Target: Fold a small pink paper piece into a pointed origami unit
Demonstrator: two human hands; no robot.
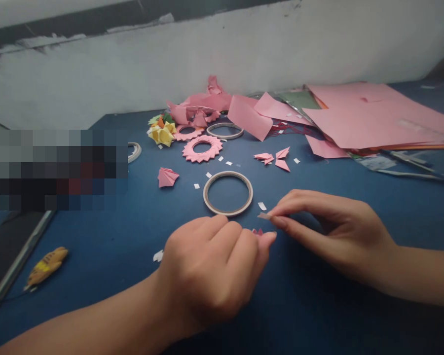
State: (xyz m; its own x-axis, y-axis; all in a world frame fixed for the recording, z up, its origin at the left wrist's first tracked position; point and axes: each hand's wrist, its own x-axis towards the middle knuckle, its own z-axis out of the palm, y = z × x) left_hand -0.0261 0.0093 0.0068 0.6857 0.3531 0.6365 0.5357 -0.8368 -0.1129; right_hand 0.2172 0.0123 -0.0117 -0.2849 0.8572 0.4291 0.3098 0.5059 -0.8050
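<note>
Seen from the head camera, two bare hands worked close together over a dark blue surface point(318, 315). The left hand point(210, 271) was curled into a loose fist in the near centre, its fingers closed around a small pink paper piece point(257, 231), of which only a tip showed just past the knuckles. The right hand point(329, 231) reached in from the right, thumb and forefinger pinched shut on a tiny strip of tape point(263, 216), held just above and beside the pink piece. Just beyond the hands lay a thin tape roll point(227, 212), flat on the surface, with small white scraps point(262, 205) scattered around it. Farther off sat a pink paper ring with a spiked edge point(202, 148), folded pink wedges point(277, 159), a yellow folded shape point(163, 134), and a pile of pink paper sheets point(370, 116) at the far right.
</note>
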